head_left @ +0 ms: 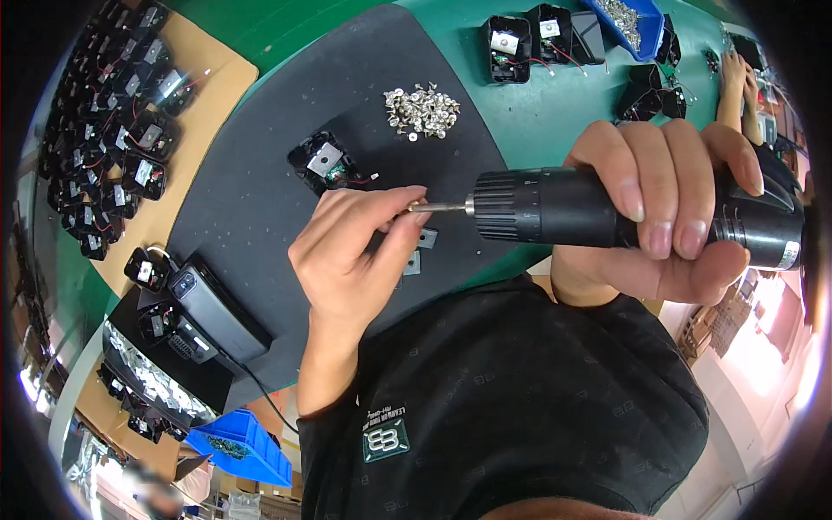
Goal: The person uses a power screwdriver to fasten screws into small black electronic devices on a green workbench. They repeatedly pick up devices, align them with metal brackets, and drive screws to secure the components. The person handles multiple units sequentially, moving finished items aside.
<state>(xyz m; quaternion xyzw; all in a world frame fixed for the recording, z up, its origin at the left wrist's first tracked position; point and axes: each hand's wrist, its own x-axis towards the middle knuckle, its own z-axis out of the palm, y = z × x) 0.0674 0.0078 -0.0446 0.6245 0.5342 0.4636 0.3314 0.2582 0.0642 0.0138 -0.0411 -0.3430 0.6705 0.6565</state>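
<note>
My right hand (pixel 663 186) wraps around a black electric screwdriver (pixel 546 208), held level with its steel bit (pixel 446 207) pointing left. At the tip of the bit, my left hand (pixel 355 247) pinches a small screw, mostly hidden between thumb and forefinger. Beyond that hand, a black plastic housing (pixel 308 165) lies on the dark mat, with a metal plate (pixel 325 159), a green circuit board and a red wire in it. A heap of silvery screws (pixel 422 111) lies farther back. Flat grey metal plates (pixel 412 262) lie partly hidden beside my left hand.
Many black housings (pixel 104 130) fill a cardboard sheet (pixel 204 65) at left. A phone (pixel 221 308) stands nearby on the mat's left edge. At back right are more housings (pixel 508 48) and a blue bin (pixel 637 26) of metal parts. Another person's hands (pixel 737 82) show far right.
</note>
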